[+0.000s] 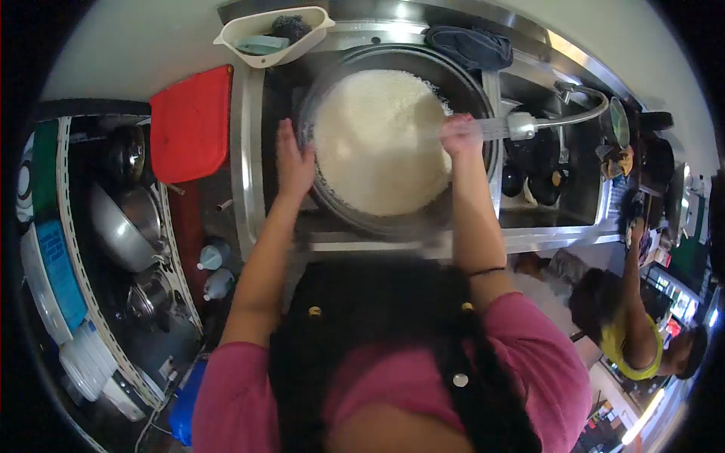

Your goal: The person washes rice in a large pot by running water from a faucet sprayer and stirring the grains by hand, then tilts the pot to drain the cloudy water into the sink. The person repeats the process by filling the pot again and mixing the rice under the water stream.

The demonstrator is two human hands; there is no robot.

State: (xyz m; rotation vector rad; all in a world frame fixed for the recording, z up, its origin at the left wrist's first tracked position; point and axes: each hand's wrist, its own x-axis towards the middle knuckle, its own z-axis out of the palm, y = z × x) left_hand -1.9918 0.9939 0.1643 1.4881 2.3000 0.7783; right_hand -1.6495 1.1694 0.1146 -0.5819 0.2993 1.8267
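Note:
A large dark round pot (351,217) sits in the sink, holding white rice grains (377,143) in cloudy water. My left hand (294,162) is at the pot's left rim, fingers stretched out, thumb apart, grasping nothing. Over the right side of the rice is my right hand (461,136), its fingers curled in; whether anything is inside them is hidden. Water streams from the tap head (521,126) onto this hand and into the pot. The pot rim and right hand look blurred.
A cream basin (325,21) with a scouring pad and a dark cloth (470,47) lie behind the sink. Dark cookware (540,162) fills the right basin. A red board (190,124) and a shelf of pots (124,226) stand left. Another person (642,340) is at right.

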